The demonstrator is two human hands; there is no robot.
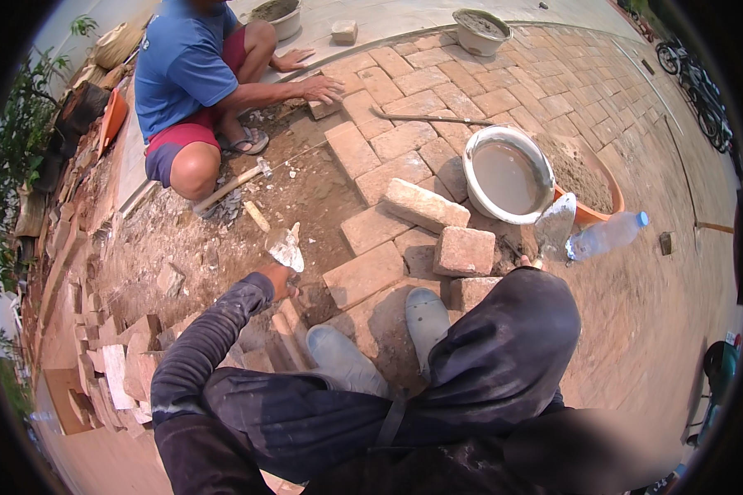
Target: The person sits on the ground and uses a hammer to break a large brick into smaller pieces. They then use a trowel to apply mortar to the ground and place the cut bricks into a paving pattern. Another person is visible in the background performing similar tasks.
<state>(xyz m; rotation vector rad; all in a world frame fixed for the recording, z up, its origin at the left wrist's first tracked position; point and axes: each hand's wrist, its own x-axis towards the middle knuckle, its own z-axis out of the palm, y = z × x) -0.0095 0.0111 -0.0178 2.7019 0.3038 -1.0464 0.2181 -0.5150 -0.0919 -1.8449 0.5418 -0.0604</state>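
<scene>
My left hand (280,280) reaches down to the dirt beside the edge of the laid paving blocks (365,279); its fingers are mostly hidden. Just past it lies a pale, mortar-smeared piece (286,249), close to a short wooden handle (257,216); whether they are one tool I cannot tell. By my right knee, my right hand (526,261), largely covered by the knee, closes on the handle of a trowel (556,218) whose grey blade points away. Loose blocks, one long (426,205) and one squarish (464,251), rest on the paving before my boots.
A white bucket of grey slurry (508,177) stands beside an orange tub of sand (590,177) and a plastic bottle (607,237). Far left, a person in blue (186,62) squats, one hand on a block. A hammer (235,183) lies nearby. Stacked blocks (124,363) stand left.
</scene>
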